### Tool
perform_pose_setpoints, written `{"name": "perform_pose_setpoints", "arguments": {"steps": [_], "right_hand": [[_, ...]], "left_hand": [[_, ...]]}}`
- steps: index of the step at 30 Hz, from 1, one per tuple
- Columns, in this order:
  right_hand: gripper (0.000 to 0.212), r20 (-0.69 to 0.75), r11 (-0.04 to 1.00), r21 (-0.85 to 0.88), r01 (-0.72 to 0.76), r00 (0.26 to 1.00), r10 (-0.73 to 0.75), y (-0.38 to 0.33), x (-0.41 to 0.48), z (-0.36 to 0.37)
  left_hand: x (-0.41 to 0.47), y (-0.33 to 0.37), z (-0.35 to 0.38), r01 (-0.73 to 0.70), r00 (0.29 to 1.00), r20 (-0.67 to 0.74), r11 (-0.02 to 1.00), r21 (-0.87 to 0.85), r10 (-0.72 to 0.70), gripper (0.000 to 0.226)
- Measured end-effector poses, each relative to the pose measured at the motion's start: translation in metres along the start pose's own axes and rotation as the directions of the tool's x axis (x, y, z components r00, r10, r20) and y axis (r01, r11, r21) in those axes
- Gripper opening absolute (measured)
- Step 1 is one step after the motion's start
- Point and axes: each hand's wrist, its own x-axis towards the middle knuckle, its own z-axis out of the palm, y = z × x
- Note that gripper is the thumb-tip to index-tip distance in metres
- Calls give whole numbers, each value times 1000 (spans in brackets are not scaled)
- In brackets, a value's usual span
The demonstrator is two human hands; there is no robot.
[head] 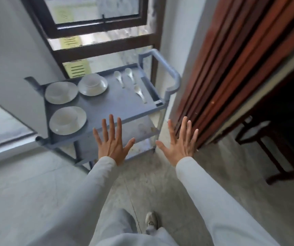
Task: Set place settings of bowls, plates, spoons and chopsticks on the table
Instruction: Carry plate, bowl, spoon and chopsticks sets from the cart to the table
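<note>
The fingers point(111, 125) of our left hand point(113, 142) are straight and fanned wide apart, holding nothing. The back of the hand faces us and the tips point to 12 o'clock, in front of the trolley's near edge. Our right hand point(180, 144) matches it, spread and empty, over the floor by the trolley's 5 o'clock corner. Both wrists run back into pale grey sleeves point(93, 189), with our arms stretched forward.

On the grey trolley point(117, 103), three white plates sit on the 9 o'clock half of the top shelf. The near plate point(79, 121) and the far plate point(102, 87) each carry a white bowl point(91, 81). We cannot tell whether the plate at the far 9 o'clock corner point(61, 92) does. Three white spoons point(139, 92) lie on the 3 o'clock half. Dark chopsticks point(150, 91) lie along the 3 o'clock rim, banded ends toward us.
</note>
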Motion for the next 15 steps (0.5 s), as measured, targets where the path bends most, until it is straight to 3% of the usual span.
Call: {"name": "perform_pose_setpoints", "arguments": {"steps": [5,15], "right_hand": [[92,80,991,33,133,988,-135,-41,85,24],[93,158,971,21,239,958,-239,-148,240,79]], "left_hand": [[46,-43,7,157,988,-6,987,-21,-157,95],[184,-137,26,266,964,-2,964,-13,-266,97]]}}
